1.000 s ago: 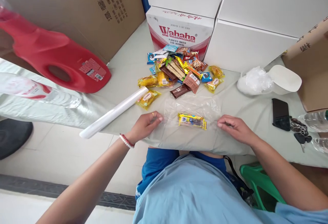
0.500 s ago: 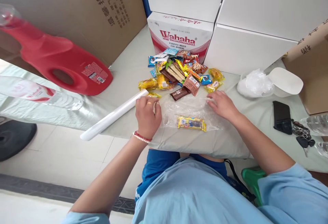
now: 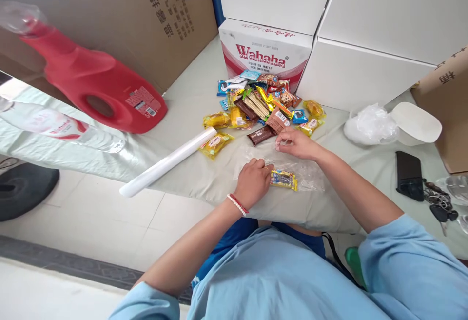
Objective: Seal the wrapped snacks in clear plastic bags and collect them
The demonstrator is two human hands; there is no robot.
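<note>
On the cloth near the front edge lies a sheet of clear plastic film (image 3: 310, 176), with a yellow-wrapped snack (image 3: 284, 179) on it. My left hand (image 3: 254, 181) is closed on the film at the snack's left end, its fingers curled and their tips partly hidden. Just beyond the film, my right hand (image 3: 298, 143) hovers with bent fingers and a gap between thumb and forefinger; nothing shows in it. Close to its fingertips is a dark brown snack pack (image 3: 261, 135). A yellow-wrapped cake (image 3: 216, 144) lies to the left, beside a white roll (image 3: 168, 163).
A heap of wrapped snacks (image 3: 256, 100) sits against the Wahaba-style water carton (image 3: 265, 51). Left stand a red jug (image 3: 109, 88) and a water bottle (image 3: 66, 127). Right are a white plastic bag (image 3: 371, 125), a white scoop-shaped container (image 3: 417, 122), a phone (image 3: 409, 175) and keys (image 3: 438, 200).
My left hand has moved right from the white roll's end to the film beside the snack, uncovering the yellow-wrapped cake. My right hand has shifted left toward the dark brown pack.
</note>
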